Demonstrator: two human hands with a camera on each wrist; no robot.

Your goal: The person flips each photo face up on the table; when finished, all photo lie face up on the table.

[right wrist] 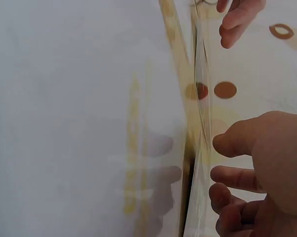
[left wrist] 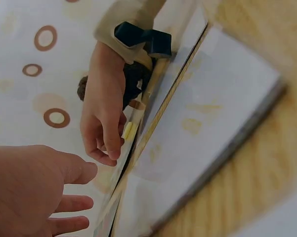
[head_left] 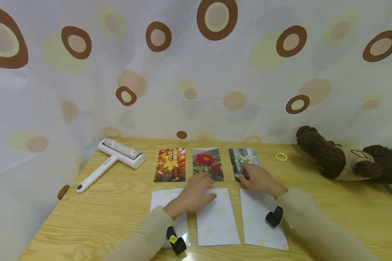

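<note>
two pale sleeves [head_left: 317,221], each carrying a black wrist camera [head_left: 274,216], are reaching across the wood-grain table [head_left: 352,210]. nearest, three white sheets are lying in a row: left [head_left: 163,197], partly covered by the arm; middle [head_left: 217,224]; right [head_left: 259,228]. the left hand [head_left: 196,194] is hovering over the upper part of the middle sheet, fingers extended and loosely apart, holding nothing. beyond, three photo prints are forming a second row: yellow maple leaf [head_left: 170,165], red flowers [head_left: 207,163] and white blossoms [head_left: 243,157]. the right hand [head_left: 259,177] is overlapping the blossom print's lower corner; thumb and forefinger are standing apart, the other fingers bending; contact cannot be told. a white lint roller [head_left: 117,155] is resting at left, a yellow ring [head_left: 281,160] and a brown plush toy [head_left: 349,165] at right. a spotted cloth [head_left: 189,119] is hanging behind.
</note>
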